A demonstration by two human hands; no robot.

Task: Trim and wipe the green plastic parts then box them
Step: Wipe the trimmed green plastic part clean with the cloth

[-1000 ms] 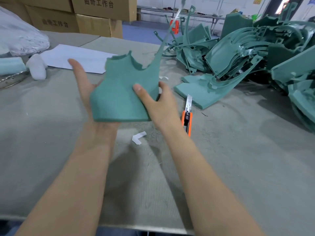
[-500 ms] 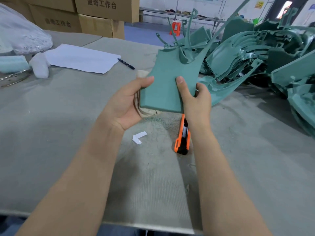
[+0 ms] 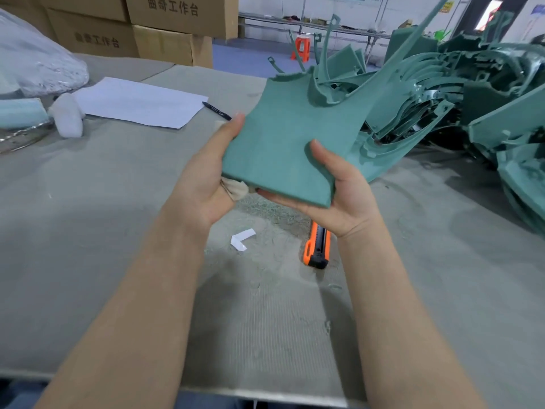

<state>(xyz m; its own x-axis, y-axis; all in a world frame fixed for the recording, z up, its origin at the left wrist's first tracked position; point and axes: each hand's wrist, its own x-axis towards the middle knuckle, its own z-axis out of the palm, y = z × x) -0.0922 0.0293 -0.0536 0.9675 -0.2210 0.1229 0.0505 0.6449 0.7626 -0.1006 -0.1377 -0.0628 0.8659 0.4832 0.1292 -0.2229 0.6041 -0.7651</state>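
Two hands [image 3: 203,184] [image 3: 345,199] on green part [image 3: 283,149] edges

White paper sheet [image 3: 138,103] flat on grey table [image 3: 88,202], far left. Black pen [image 3: 216,111] just beside sheet's right corner. White wad [image 3: 67,115] near sheet's left end. Crumpled clear plastic bag [image 3: 35,69] at far left. Small white L-shaped scrap [image 3: 242,238] mid-table. Orange stool [image 3: 301,48] on blue floor beyond far edge.

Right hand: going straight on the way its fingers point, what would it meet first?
Likely the cloth in the left hand; the right hand points its fingers leftward under the part toward it, though depth is unclear.
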